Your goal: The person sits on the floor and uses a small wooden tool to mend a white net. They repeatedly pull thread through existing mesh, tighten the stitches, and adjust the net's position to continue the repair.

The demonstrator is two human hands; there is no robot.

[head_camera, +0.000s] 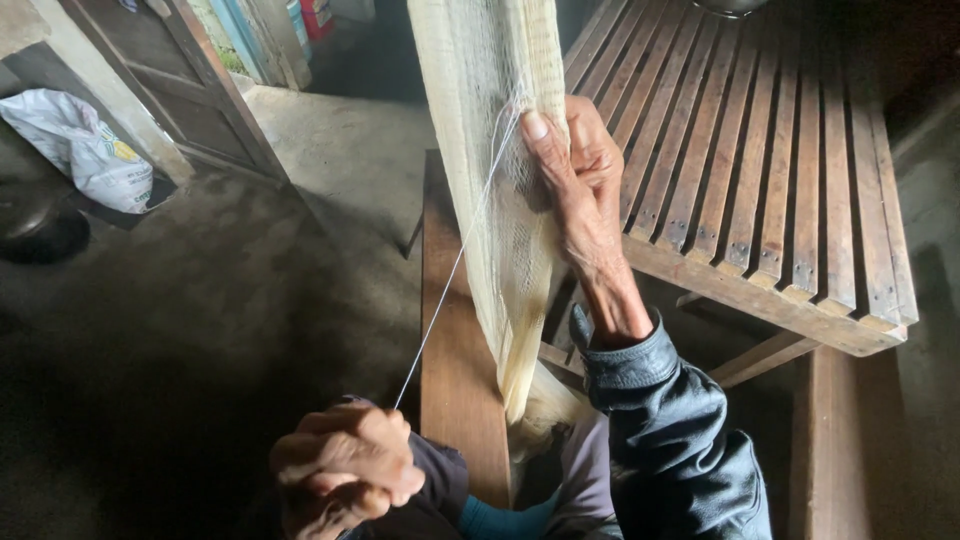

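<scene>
A long band of pale cream netting [495, 120] hangs from the top of the view down to my lap. My right hand [575, 175] grips its right edge, thumb pressed on the mesh. A thin white thread [450, 275] runs taut from the netting near that thumb down to my left hand [345, 470]. That hand is clenched in a fist at the bottom of the view, pulling the thread's lower end. A dark jacket sleeve [670, 430] covers my right forearm.
A slatted wooden bed frame [790, 150] stands on the right. Under the netting runs a narrow wooden bench [455, 380]. Bare concrete floor [250, 300] spreads to the left, with a white sack [85, 150] and a dark round pan [35, 225] by a wooden door [190, 90].
</scene>
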